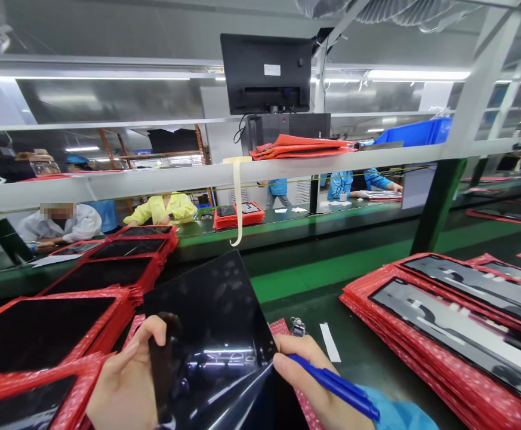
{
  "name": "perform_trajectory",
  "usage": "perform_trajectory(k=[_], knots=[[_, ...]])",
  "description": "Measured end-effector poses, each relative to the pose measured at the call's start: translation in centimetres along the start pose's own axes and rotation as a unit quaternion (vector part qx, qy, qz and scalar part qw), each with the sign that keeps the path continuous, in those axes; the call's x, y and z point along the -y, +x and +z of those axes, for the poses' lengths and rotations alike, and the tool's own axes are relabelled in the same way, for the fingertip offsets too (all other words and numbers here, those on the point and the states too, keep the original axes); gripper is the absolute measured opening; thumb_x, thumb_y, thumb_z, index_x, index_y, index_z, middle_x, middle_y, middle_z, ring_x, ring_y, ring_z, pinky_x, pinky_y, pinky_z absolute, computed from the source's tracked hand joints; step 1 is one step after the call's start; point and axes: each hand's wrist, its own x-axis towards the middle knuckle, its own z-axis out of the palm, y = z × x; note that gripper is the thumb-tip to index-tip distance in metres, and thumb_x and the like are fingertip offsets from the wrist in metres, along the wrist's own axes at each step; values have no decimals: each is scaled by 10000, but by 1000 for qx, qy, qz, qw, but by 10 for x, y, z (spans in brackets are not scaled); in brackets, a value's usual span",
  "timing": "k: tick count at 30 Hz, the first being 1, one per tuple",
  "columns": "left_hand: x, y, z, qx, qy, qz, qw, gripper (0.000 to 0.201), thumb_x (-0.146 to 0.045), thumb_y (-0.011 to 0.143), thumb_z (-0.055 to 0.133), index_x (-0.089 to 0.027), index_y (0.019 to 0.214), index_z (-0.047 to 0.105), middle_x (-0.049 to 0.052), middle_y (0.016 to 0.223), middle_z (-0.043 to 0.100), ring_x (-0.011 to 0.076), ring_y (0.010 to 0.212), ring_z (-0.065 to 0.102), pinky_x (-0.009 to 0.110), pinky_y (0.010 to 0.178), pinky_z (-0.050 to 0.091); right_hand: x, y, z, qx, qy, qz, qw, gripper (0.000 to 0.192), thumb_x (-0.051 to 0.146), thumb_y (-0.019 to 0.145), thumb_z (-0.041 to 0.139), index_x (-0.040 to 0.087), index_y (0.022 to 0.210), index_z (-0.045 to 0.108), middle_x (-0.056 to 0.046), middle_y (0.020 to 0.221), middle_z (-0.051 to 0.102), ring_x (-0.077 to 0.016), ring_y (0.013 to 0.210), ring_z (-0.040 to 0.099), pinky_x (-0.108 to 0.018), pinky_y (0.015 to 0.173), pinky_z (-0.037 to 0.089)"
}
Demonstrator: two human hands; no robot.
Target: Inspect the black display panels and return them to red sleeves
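A glossy black display panel [210,310] is held up tilted in front of me. My left hand [126,379] grips its left edge, with the thumb on the face. At the right edge, the fingertips of my right hand [309,364] pinch the edge of a clear protective film [242,388], which is pulled into creases across the lower face. A blue marker pen [341,388] is also tucked in my right hand, pointing down to the right. Under the panel, red bubble wrap [280,326] partly shows; the panel's lower end runs out of view.
Stacks of panels on red bubble-wrap sleeves stand left [40,334] and right [448,334]. A white strip [330,343] and a metal clip [298,326] lie on the green bench. Tape [237,203] hangs from a white rail [175,179]. Several co-workers sit beyond, under a monitor [267,74].
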Motion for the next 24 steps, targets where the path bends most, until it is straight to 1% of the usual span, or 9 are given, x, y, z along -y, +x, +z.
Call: perform_trajectory(k=[3, 6, 9, 12, 14, 17, 20, 22, 24], knots=[[3, -2, -3, 35, 20, -7, 999, 171, -373, 599, 602, -206, 585, 566, 19, 645, 512, 228, 734, 540, 318, 624, 454, -3, 1, 7, -34, 27, -35, 998, 393, 492, 822, 617, 284, 1152, 667, -30, 1008, 704, -244, 949, 636, -336, 879, 492], [5, -4, -6, 50, 62, -8, 997, 165, -348, 601, 640, -207, 567, 562, 17, 659, 525, 215, 706, 524, 314, 613, 431, 0, 7, 9, 51, 48, -67, 995, 527, 497, 728, 713, 205, 1163, 660, -25, 833, 720, -221, 722, 659, -295, 688, 529], [8, -4, -8, 46, 88, 32, 995, 169, -339, 599, 641, -211, 542, 547, 7, 619, 511, 189, 647, 476, 303, 592, 395, 4, 12, 8, 95, 47, -77, 991, 520, 446, 699, 747, 193, 1143, 652, -8, 791, 717, -190, 636, 650, -250, 593, 517], [10, -1, -10, 30, 120, 90, 988, 192, -345, 595, 629, -217, 496, 526, -2, 544, 478, 176, 598, 433, 301, 574, 364, 3, 9, 7, 66, 25, -81, 994, 568, 382, 684, 775, 236, 1207, 609, 3, 818, 729, -211, 702, 684, -245, 638, 543], [11, 1, -11, 20, 146, 121, 982, 211, -357, 586, 619, -220, 461, 520, -5, 492, 462, 166, 551, 408, 302, 543, 340, 1, 6, 8, 45, 2, -101, 994, 699, 349, 672, 799, 273, 1310, 523, -3, 902, 746, -230, 760, 710, -245, 654, 568], [10, 4, -11, 19, 168, 181, 969, 238, -361, 571, 610, -217, 407, 515, -8, 436, 451, 141, 473, 370, 298, 483, 312, -3, 5, 10, 9, -52, -176, 983, 946, 321, 680, 813, 264, 1464, 288, -83, 1214, 677, -269, 958, 710, -276, 745, 602], [12, 6, -11, 34, 164, 265, 950, 228, -310, 566, 630, -214, 387, 527, -16, 407, 471, 122, 414, 412, 267, 418, 321, -9, 8, 9, -71, -145, -322, 933, 1031, 286, 728, 791, 216, 1507, 120, -170, 1478, 433, -316, 1268, 521, -367, 951, 538], [15, 6, -14, 44, 158, 306, 938, 214, -272, 566, 653, -216, 389, 547, -26, 382, 482, 112, 369, 435, 241, 374, 328, -14, 11, 6, -101, -223, -425, 872, 942, 232, 760, 768, 259, 1490, 174, -126, 1527, 360, -304, 1362, 387, -426, 1039, 462], [20, 6, -18, 50, 149, 331, 930, 224, -287, 567, 665, -222, 381, 560, -30, 347, 476, 109, 310, 425, 231, 322, 317, -19, 13, 3, -103, -282, -494, 816, 771, 183, 784, 740, 305, 1420, 322, -55, 1503, 411, -271, 1378, 362, -475, 1084, 402]])
